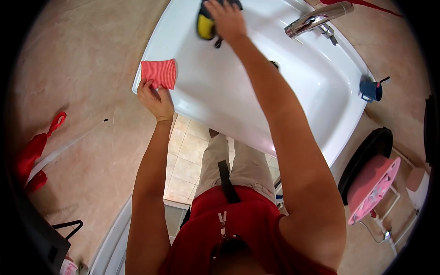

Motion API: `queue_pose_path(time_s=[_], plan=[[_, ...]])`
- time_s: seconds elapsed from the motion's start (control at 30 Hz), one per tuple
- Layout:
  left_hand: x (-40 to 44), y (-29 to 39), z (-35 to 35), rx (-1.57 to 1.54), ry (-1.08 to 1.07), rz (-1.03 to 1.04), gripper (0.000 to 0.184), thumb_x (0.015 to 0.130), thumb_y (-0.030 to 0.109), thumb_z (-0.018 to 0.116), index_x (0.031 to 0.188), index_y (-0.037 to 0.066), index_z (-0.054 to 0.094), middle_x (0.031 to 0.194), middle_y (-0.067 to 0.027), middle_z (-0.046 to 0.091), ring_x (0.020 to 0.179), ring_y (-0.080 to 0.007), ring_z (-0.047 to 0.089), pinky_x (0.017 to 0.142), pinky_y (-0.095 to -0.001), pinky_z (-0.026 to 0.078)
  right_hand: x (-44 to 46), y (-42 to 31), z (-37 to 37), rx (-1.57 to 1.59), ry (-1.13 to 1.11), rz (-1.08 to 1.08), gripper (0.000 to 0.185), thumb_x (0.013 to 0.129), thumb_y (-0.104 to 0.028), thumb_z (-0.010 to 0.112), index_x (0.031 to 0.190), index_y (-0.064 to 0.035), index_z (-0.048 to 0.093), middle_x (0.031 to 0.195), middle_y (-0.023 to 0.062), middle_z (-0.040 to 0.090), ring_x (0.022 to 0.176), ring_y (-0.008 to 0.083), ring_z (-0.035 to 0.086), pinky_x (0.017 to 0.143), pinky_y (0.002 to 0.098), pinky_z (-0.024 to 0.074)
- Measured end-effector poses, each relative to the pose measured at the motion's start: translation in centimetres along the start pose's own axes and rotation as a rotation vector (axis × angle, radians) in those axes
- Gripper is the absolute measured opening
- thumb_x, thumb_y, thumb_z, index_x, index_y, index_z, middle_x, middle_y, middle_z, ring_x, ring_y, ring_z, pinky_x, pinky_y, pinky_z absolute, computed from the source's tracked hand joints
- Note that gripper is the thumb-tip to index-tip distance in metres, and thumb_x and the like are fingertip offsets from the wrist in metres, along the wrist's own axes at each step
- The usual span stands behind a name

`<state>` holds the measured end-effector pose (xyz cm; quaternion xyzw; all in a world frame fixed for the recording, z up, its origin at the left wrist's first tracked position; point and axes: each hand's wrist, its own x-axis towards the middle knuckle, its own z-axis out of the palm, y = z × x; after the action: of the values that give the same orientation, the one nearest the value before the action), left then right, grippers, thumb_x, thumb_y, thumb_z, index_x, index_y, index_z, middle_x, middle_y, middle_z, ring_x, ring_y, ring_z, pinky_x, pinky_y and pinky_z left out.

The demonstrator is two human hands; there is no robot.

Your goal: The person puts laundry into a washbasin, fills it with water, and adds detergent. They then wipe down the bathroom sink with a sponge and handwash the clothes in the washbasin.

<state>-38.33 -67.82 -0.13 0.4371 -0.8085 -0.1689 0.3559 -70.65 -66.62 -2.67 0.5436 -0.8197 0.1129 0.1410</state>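
A red-and-white checked sponge cloth point(159, 73) lies on the left corner of the white washbasin point(192, 87). My left hand point(156, 100) grips the cloth's near edge with thumb and fingers. At the far side of the basin, my right hand point(228, 22) is over a dark grey and yellow soft-looking item point(206, 26), fingers pressed on it. A small black loop hangs from that item. Its exact kind is hard to make out, and part of it is hidden under the hand.
A chrome faucet point(316, 20) rises at the basin's back right. A blue mug point(370, 91) stands on the right rim. Pink and black basins point(373, 190) lean against the wall at right, by pipes. Red fabric point(34, 151) hangs at left.
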Motion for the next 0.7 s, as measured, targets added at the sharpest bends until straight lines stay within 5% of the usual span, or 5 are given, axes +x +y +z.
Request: queue_pose_path(time_s=[0.03,0.07,0.13,0.37,0.7], plan=[[0.1,0.1,0.0,0.008,0.002,0.007,0.03,0.089,0.014,0.057,0.115,-0.001,0.054,0.131,-0.0205,0.046,0.121,-0.0349,0.043,0.104,-0.0435,0.035,-0.7,1.7,-0.4,-0.177,0.047,-0.08,0.063,0.087,-0.016,0.057,0.147,-0.0195,0.037,0.154,-0.0061,0.034,0.137,0.0203,0.04,0.11,0.0426,0.0319],[0.1,0.2,-0.1,0.015,0.001,0.012,0.03,0.089,0.014,0.057,0.115,-0.001,0.055,0.131,-0.0205,0.046,0.12,-0.0349,0.043,0.104,-0.0435,0.035,-0.9,3.5,0.4,0.019,0.13,-0.183,0.06,0.086,-0.039,0.061,0.137,-0.0094,0.05,0.144,0.0096,0.046,0.133,0.0375,0.039,0.111,0.0552,0.0242],[0.3,0.3,0.0,-0.016,0.009,0.012,0.03,0.087,0.015,0.057,0.113,-0.001,0.055,0.13,-0.0206,0.047,0.12,-0.0355,0.043,0.103,-0.0447,0.035,-4.4,5.2,-1.4,-0.232,0.064,-0.116,0.058,0.088,-0.014,0.052,0.145,-0.0196,0.042,0.152,-0.0087,0.035,0.135,0.0172,0.042,0.109,0.0408,0.0345],[0.3,0.4,0.1,-0.045,0.04,-0.02,0.031,0.083,0.016,0.059,0.109,-0.001,0.056,0.128,-0.0212,0.049,0.118,-0.0369,0.044,0.102,-0.0472,0.034,-18.5,10.8,-4.8,-0.411,-0.383,0.088,0.061,0.09,-0.013,0.048,0.149,-0.0166,0.035,0.147,-0.0041,0.04,0.14,0.0225,0.032,0.112,0.0483,0.0286],[0.1,0.0,0.2,-0.05,0.022,0.013,0.034,0.084,0.017,0.059,0.112,-0.002,0.053,0.13,-0.0217,0.046,0.12,-0.0372,0.041,0.103,-0.0482,0.032,-6.8,3.8,0.9,-0.059,-0.134,-0.177,0.067,0.084,-0.006,0.052,0.148,-0.0088,0.034,0.155,0.0055,0.031,0.138,0.0304,0.035,0.109,0.0442,0.0351]])
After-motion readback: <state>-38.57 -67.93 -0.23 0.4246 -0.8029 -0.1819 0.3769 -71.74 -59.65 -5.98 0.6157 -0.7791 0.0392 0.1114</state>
